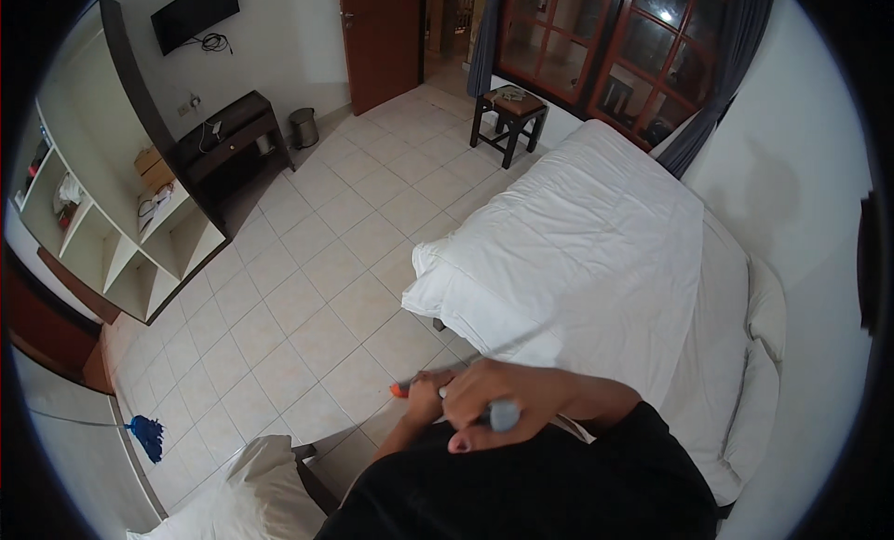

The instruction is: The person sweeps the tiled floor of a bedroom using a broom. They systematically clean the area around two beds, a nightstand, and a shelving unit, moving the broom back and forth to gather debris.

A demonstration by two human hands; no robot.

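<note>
In front of my body, my right hand [484, 396] is closed around a handle with a rounded grey end [504, 415]. That end points up from the fist. Just left of it and a little farther down, my left hand [426, 398] is also closed, apparently around the same handle. A light part of the handle shows between the two hands. Beside my left fingers an orange piece [399, 390] sticks out. I cannot tell whether it belongs to the handle, and the lower part of the tool is hidden.
A bed with a white cover [577, 251] stands to the right, and another white-covered piece [251, 493] lies at lower left. A blue mop head [146, 438] is near the left wall. Open shelves [112, 214], a dark desk [233, 144], a bin [303, 128] and a stool [508, 121] border the tiled floor [326, 270].
</note>
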